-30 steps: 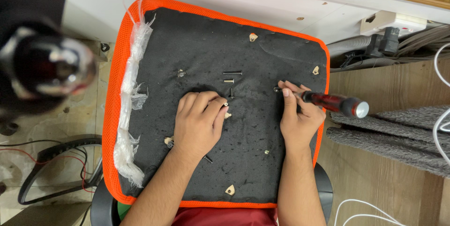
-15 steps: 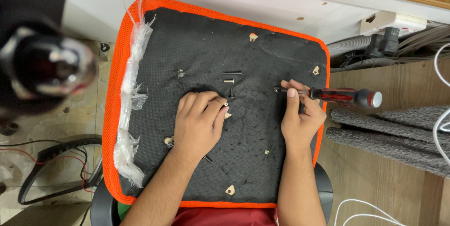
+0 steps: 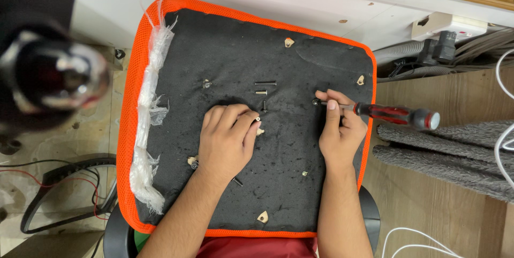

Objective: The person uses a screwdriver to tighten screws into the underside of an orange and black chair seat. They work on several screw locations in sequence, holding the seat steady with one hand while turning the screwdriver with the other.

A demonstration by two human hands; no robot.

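Looking straight down on an upturned seat cushion (image 3: pixel 300 183), black underside up, orange mesh edge all round. Both forearms come in from the bottom of the picture.

The left hand (image 3: pixel 227 143) lies palm down on the black fabric near the middle, wrist bent slightly inward, fingers curled together and pointing up and right. Its fingertips pinch a small pale screw (image 3: pixel 258 119), right at the index finger and thumb.

The right hand (image 3: pixel 338 129) sits further right, fingers wrapped and pressed together round the shaft of a screwdriver (image 3: pixel 396 114). The red and black handle sticks out to the right, past the cushion's edge, lying nearly level. The index finger runs along the shaft toward the tip, and the tip meets the fabric at a dark screw (image 3: pixel 316 101) just left of the fingers.

Loose black bolts (image 3: pixel 264 83) lie just above the left hand. Torn clear plastic wrap (image 3: pixel 150 108) runs down the cushion's left side. A blurred dark object (image 3: pixel 51 76) fills the left foreground; grey matting (image 3: pixel 455 151) lies on the floor to the right.
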